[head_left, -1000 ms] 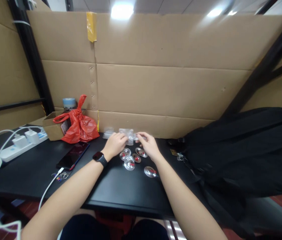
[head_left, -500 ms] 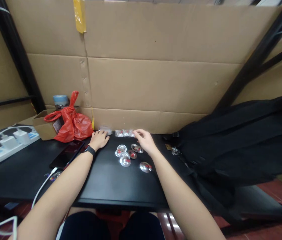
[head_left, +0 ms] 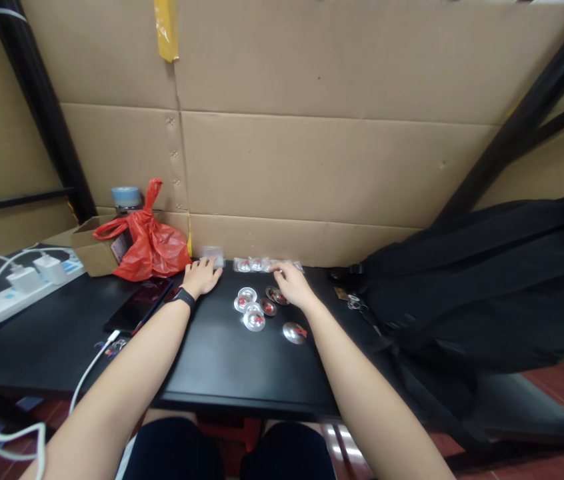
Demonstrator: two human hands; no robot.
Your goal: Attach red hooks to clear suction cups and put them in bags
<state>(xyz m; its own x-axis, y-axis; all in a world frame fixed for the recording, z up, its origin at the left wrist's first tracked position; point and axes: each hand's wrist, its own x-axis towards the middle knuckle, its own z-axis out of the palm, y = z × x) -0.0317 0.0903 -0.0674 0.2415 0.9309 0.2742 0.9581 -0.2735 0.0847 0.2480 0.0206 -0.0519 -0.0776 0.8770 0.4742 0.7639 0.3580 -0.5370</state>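
Observation:
Small silver finger cymbals with red straps lie loosely grouped on the black tabletop, including a front one (head_left: 254,319) and a single one (head_left: 295,333) to the right. Along the back edge, a row of finger cymbals in clear plastic bags (head_left: 252,265) rests near the cardboard. My left hand (head_left: 203,276) lies flat, fingers spread, its fingertips on a stack of clear plastic bags (head_left: 212,253). At the right part of the bagged row is my right hand (head_left: 292,283), its fingers loosely bent and touching the bags; it covers some of them.
To the left stand a red plastic bag (head_left: 157,247), a small cardboard box (head_left: 93,250) and a blue-lidded bottle (head_left: 126,197). A dark phone (head_left: 139,307) and a white power strip (head_left: 27,293) lie nearer. A black backpack (head_left: 472,287) fills the right side.
My right hand has loosened from a pinch at the bagged row, and more of the bags show to its right. My left hand stays on the plastic bags. The view has shifted slightly.

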